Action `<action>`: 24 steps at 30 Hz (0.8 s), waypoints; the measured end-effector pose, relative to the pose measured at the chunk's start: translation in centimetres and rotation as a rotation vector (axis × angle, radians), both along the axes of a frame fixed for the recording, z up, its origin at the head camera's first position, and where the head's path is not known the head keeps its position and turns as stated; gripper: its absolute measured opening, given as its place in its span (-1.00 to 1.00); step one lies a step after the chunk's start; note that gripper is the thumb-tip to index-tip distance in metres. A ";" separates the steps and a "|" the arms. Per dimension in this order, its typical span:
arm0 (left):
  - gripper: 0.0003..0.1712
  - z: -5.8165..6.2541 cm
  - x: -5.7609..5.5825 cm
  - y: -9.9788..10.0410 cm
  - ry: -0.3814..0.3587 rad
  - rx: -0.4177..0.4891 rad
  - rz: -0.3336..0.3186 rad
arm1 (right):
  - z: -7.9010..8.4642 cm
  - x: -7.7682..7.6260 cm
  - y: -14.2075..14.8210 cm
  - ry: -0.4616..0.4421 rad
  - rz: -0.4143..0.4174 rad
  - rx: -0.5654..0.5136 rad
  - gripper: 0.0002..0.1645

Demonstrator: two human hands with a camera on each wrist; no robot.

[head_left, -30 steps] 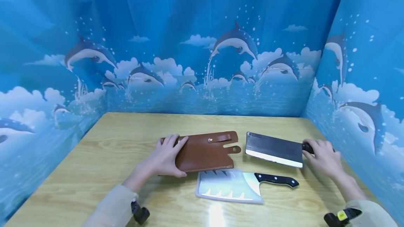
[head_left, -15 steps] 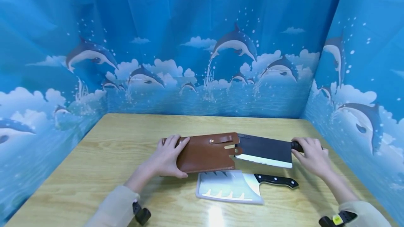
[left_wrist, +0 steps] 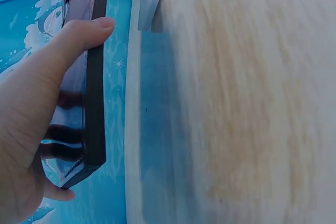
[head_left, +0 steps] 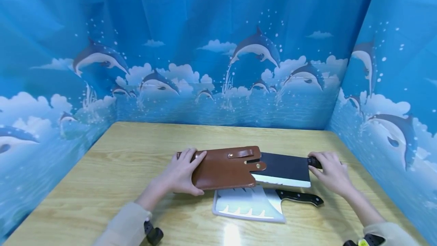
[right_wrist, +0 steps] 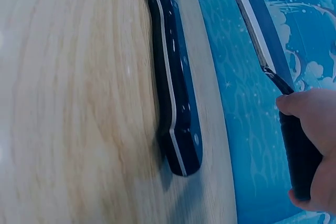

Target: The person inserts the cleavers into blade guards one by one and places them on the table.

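Observation:
In the head view my left hand [head_left: 184,172] grips the closed left end of a brown leather knife sheath [head_left: 223,170], thumb on the near edge and fingers across the top. My right hand [head_left: 331,172] holds a dark-bladed cleaver [head_left: 285,168] by its black handle [right_wrist: 299,150]. The cleaver's front part is hidden inside the sheath's right opening; the rest of the blade, with its bright edge, shows. A snap strap [head_left: 257,166] lies over the blade. In the left wrist view the thumb presses the sheath's dark edge [left_wrist: 95,103].
Just in front lies a second cleaver [head_left: 247,204] with a translucent blade cover and a black riveted handle [head_left: 300,196]. A wood-grain table [head_left: 119,162] bears everything. Blue dolphin-print curtains [head_left: 205,48] stand behind and at both sides.
The right hand has moved left with the cleaver, from apart from the sheath to partly inside it. The left hand keeps its hold with the sheath slightly lower in view.

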State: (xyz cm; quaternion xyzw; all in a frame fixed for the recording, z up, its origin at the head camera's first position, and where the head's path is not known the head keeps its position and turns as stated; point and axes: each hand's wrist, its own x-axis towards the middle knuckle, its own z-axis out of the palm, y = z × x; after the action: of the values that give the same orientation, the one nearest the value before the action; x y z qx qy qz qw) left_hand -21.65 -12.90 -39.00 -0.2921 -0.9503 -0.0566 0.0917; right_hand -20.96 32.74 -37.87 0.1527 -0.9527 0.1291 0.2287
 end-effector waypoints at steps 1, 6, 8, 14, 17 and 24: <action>0.34 0.0 0.0 0.0 -0.004 0.003 -0.003 | 0.0 0.0 -0.2 0.000 0.004 0.001 -0.61; 0.33 -0.3 0.1 0.0 -0.008 0.012 -0.015 | -0.1 0.1 -0.9 -0.003 0.016 0.013 -0.61; 0.33 -0.4 0.1 0.0 -0.004 0.017 -0.019 | -0.1 0.1 -1.2 -0.004 0.017 0.015 -0.61; 0.33 -0.6 0.0 0.1 0.044 0.033 -0.044 | 0.0 0.1 -1.9 -0.015 0.020 0.025 -0.61; 0.33 -0.7 0.0 0.3 0.070 0.041 -0.064 | 0.1 0.1 -2.3 -0.008 0.023 0.038 -0.60; 0.33 -0.7 0.1 0.5 0.060 0.066 -0.074 | 0.3 0.1 -3.0 -0.005 0.012 0.051 -0.56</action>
State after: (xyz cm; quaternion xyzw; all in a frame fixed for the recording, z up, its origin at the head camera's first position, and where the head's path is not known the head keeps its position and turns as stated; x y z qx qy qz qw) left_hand -21.51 -12.40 -39.74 -0.3252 -0.9334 -0.0827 0.1275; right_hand -20.88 29.72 -37.53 0.1641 -0.9554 0.1064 0.2213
